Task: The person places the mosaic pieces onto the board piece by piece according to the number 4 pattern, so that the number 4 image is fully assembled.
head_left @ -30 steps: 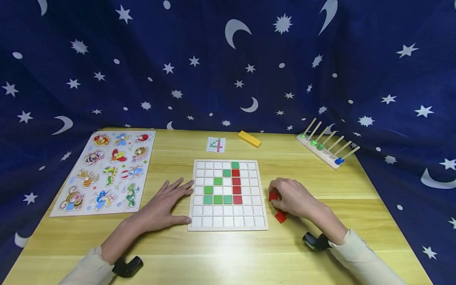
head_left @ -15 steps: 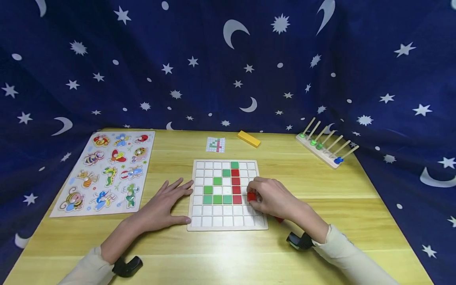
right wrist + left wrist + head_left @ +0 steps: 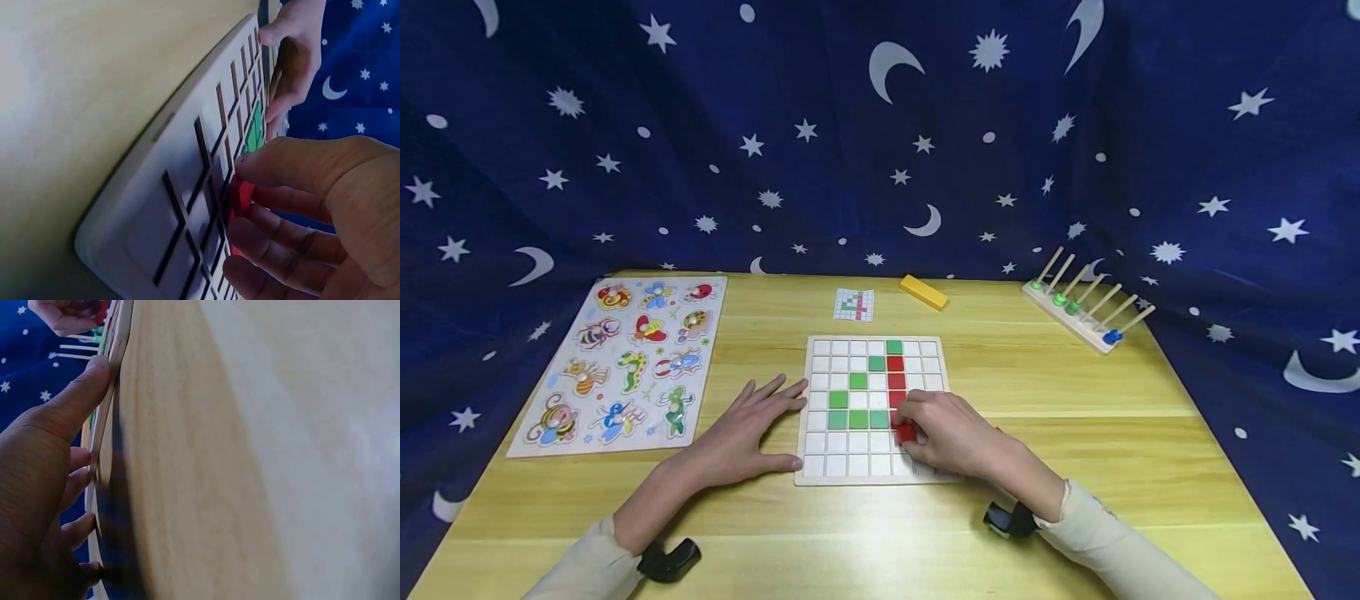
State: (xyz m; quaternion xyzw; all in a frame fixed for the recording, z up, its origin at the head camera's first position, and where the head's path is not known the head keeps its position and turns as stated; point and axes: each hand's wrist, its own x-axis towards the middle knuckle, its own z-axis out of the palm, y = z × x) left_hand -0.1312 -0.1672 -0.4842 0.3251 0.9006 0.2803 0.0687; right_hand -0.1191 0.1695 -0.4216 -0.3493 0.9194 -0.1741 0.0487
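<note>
1. Star-and-moon cloth in dark blue hangs behind and around our wooden tabletop (image 3: 1075,433), which carries everything we see.
2. Our grid board (image 3: 820,475) lies in the middle, with a green diagonal and row and a red column of tiles already seated in its white squares.
3. Our right hand (image 3: 951,433) hovers over the board's lower right part, its grip pinching a red tile (image 3: 906,432) between thumb and fingertips just below the red column (the right wrist view shows the tile (image 3: 242,192) held close above a cell).
4. Our left hand (image 3: 748,429) lies flat with fingers spread, the thumb pressed against the board's left edge (image 3: 119,344), holding nothing.
5. We judge the tile light, stiff and smooth-faced, so it may slip; taking it by two opposite side edges looks the surest hold, and it probably has to go in level to drop into its square.
6. Further off lie an insect puzzle (image 3: 625,362) at the left, a small pattern card (image 3: 854,304) and a yellow block (image 3: 925,292) behind the board, and a peg rack (image 3: 1086,308) at the right.
</note>
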